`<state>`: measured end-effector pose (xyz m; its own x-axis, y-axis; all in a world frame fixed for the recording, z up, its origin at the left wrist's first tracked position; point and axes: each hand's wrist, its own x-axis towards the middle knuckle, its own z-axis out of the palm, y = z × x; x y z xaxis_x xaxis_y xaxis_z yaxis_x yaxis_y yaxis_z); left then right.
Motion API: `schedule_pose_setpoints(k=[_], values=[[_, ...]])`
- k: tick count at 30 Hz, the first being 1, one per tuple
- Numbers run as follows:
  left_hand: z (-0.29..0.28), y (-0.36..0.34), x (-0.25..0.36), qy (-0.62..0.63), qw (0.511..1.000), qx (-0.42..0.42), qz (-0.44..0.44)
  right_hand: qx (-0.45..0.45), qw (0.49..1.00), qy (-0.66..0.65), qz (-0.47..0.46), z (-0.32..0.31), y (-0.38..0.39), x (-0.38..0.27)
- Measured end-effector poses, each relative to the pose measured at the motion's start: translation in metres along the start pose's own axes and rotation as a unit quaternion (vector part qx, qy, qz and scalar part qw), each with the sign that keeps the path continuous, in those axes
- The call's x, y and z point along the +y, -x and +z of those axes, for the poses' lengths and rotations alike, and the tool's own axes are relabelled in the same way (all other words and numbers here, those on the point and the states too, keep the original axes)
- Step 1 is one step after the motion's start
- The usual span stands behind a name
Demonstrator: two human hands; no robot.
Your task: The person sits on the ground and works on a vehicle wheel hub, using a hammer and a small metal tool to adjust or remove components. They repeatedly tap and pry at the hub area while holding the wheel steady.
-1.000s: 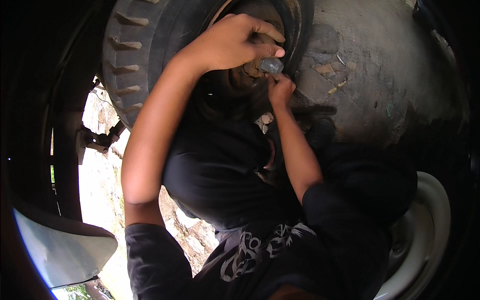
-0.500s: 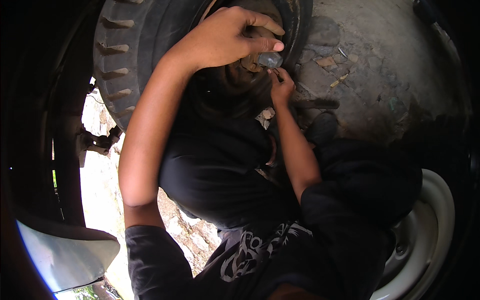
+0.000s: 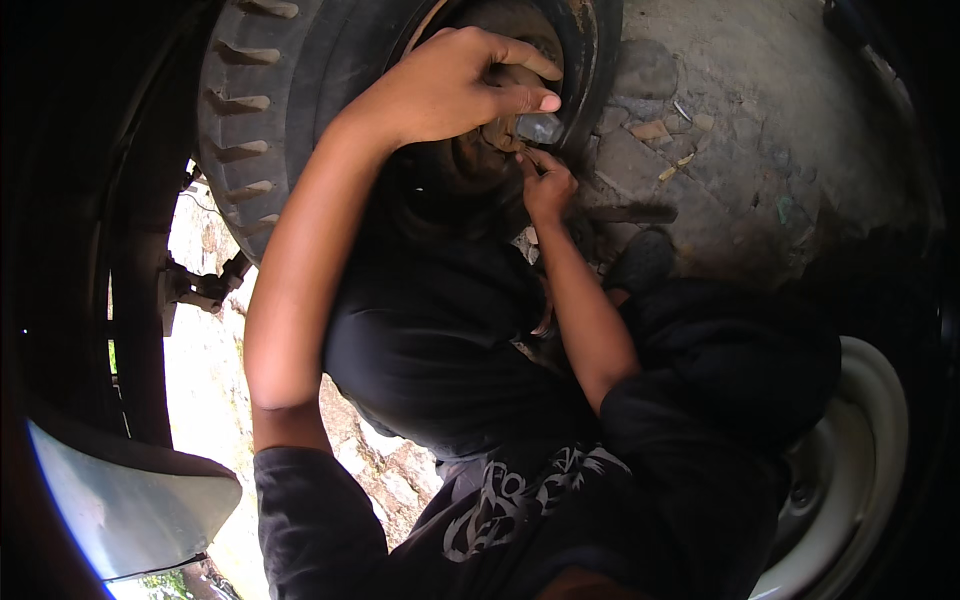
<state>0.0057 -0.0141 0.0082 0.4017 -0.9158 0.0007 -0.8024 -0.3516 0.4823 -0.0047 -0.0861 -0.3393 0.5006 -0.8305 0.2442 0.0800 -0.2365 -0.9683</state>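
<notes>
A large tyre (image 3: pixel 250 110) with a chunky tread stands in front of me, and its rusty brown hub (image 3: pixel 490 135) is exposed. Over the hub reaches my left hand (image 3: pixel 455 88), its thumb and forefinger stretched out and apart; the remaining fingers are hidden. A grey, translucent-looking rounded piece (image 3: pixel 540 127) sits just below that thumb. Lower down, my right hand (image 3: pixel 550 190) has its thumb and forefinger pinched at the hub's lower edge. Whatever is between those fingertips is too small to make out.
Broken stone paving (image 3: pixel 650 160) with scattered chips lies to the right of the tyre. A dark bar (image 3: pixel 635 213) lies beside my right wrist, near my shoe (image 3: pixel 645 258). Behind me at lower right is a pale wheel rim (image 3: pixel 870 440). A light panel (image 3: pixel 130 500) stands at lower left.
My right hand has moved slightly left and down, bringing its fingertips to the hub's lower edge. The left hand keeps nearly the same pose, and the whole view has shifted a little.
</notes>
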Motion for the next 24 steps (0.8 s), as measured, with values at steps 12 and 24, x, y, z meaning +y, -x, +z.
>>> schedule_pose_setpoints(k=[12, 24], values=[[0.000, 0.002, 0.002, 0.004, 1.000, 0.001, -0.024, -0.235, 0.967, 0.061, 0.080, -0.024, -0.021, -0.040], [0.000, 0.002, 0.001, 0.003, 1.000, -0.005, -0.013, -0.264, 0.956, 0.027, 0.126, -0.021, -0.026, -0.024]])
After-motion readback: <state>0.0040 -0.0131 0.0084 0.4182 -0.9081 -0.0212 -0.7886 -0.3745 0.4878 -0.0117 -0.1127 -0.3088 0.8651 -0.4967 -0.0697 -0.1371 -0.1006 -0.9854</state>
